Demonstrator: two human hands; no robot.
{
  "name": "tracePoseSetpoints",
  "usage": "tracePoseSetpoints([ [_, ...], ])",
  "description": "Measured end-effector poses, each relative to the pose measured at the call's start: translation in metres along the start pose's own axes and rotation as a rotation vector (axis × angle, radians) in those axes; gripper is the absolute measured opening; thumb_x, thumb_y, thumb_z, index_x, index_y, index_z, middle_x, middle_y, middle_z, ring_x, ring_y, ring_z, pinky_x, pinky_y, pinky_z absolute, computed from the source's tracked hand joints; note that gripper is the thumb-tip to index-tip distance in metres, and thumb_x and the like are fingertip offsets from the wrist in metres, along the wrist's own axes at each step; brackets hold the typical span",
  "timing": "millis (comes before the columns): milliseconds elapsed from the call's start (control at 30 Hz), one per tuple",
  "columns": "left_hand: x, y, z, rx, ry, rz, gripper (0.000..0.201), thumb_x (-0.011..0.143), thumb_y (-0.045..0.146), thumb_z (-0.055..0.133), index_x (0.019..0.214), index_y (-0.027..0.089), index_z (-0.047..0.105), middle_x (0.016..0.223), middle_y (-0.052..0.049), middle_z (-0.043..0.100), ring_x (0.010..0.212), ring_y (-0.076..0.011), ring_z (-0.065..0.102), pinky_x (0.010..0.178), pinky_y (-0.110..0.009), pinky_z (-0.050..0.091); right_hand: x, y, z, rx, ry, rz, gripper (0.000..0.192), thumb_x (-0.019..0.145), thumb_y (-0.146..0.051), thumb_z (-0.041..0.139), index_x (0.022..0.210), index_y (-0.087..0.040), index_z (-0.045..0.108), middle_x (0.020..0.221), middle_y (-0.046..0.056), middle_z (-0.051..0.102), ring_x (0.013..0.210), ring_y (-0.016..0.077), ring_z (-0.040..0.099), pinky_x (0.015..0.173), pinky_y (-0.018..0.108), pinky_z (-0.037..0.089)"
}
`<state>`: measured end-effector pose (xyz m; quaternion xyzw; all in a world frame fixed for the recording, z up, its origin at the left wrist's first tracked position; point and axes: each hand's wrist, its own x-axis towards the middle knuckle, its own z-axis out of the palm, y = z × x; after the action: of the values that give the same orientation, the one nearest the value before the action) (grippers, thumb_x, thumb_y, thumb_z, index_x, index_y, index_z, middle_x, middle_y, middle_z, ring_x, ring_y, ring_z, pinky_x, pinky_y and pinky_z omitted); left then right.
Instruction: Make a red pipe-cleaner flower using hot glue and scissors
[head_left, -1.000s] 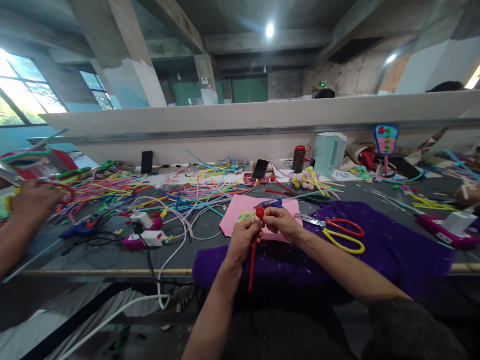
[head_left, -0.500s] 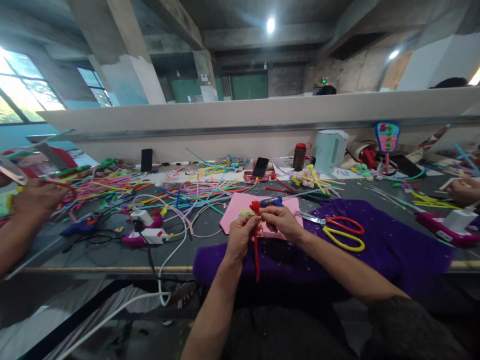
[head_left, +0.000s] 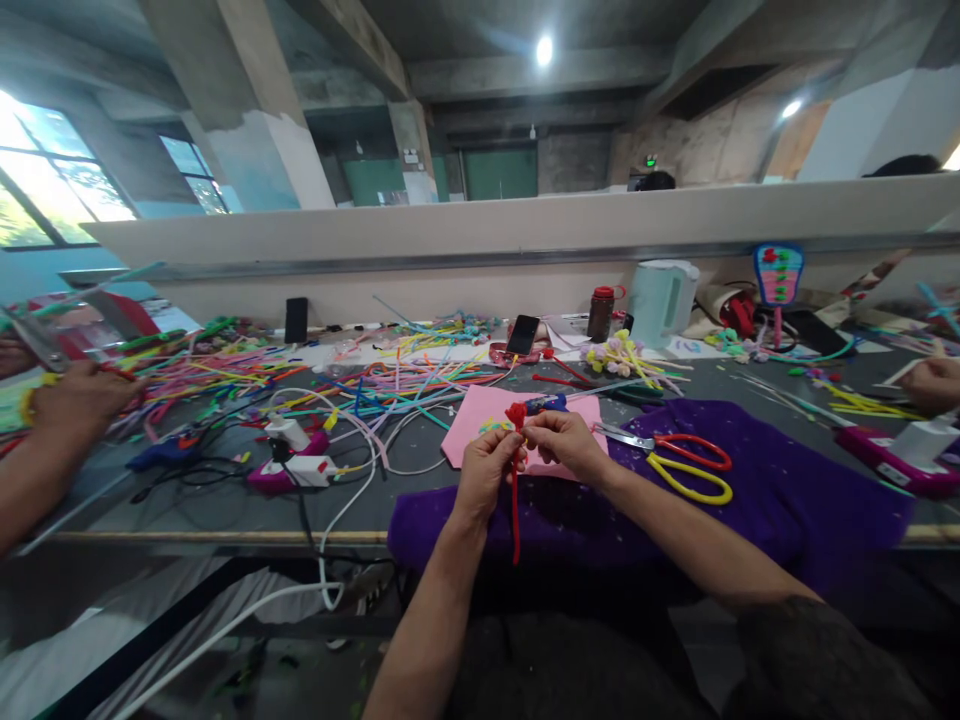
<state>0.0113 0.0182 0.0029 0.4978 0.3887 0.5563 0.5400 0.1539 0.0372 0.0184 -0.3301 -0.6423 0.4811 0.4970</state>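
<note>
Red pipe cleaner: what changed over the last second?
The red pipe cleaner swung from slanting down-left to hanging nearly straight, and its curled top rose slightly. Left hand and right hand kept pinching it throughout. Scissors and pink sheet stayed put.

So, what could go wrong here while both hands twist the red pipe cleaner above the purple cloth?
The left hand and right hand pinch the red pipe cleaner near its coiled top; its cut end might prick a finger. The long tail hangs free over the purple cloth and could snag on it. The scissors lie close to the right forearm, so a sideways move might knock them.
</note>
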Motion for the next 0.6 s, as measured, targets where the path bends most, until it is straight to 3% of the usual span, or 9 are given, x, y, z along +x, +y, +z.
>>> tracePoseSetpoints([
  [133, 0.0002, -0.0002, 0.0005, -0.017, 0.025, 0.027, 0.026, 0.064, 0.037, 0.064, 0.069, 0.013, 0.058, 0.056, 0.0, 0.058, 0.045, -0.0067, 0.049, 0.037, -0.015, 0.032, 0.0021, 0.002, 0.0001, 0.067, -0.011, 0.077, 0.022, 0.068, -0.035, 0.058, 0.065, -0.014, 0.054, 0.051, -0.004, 0.05, 0.036, 0.0041, 0.039, 0.034, 0.017, 0.028],
  [267, 0.0035, 0.0003, -0.0024, -0.208, 0.054, -0.04, 0.028, 0.064, 0.038, 0.064, 0.074, 0.013, 0.056, 0.054, 0.001, 0.055, 0.042, -0.006, 0.048, 0.034, -0.014, 0.027, 0.0029, 0.0021, -0.002, 0.109, 0.016, 0.118, 0.026, 0.07, -0.035, 0.055, 0.056, -0.017, 0.042, 0.039, -0.007, 0.038, 0.032, 0.0045, 0.033, 0.032, 0.018, 0.023],
  [400, 0.0049, 0.004, -0.0062, -0.474, -0.075, -0.142, 0.023, 0.066, 0.033, 0.064, 0.071, 0.012, 0.054, 0.052, 0.003, 0.048, 0.042, -0.003, 0.043, 0.037, -0.013, 0.03, 0.0016, 0.0005, -0.0057, 0.111, 0.034, 0.099, 0.032, 0.072, -0.036, 0.052, 0.051, -0.018, 0.037, 0.039, -0.007, 0.035, 0.032, 0.0038, 0.03, 0.032, 0.018, 0.02],
  [600, 0.0056, 0.0058, -0.0088, -0.618, -0.18, -0.151, 0.021, 0.068, 0.03, 0.062, 0.069, 0.013, 0.051, 0.052, 0.004, 0.043, 0.042, -0.0025, 0.039, 0.036, -0.012, 0.029, -0.0004, 0.0034, -0.0066, -0.044, -0.004, 0.024, 0.022, 0.074, -0.034, 0.051, 0.062, -0.016, 0.047, 0.044, -0.005, 0.046, 0.036, 0.0053, 0.037, 0.035, 0.018, 0.027],
])
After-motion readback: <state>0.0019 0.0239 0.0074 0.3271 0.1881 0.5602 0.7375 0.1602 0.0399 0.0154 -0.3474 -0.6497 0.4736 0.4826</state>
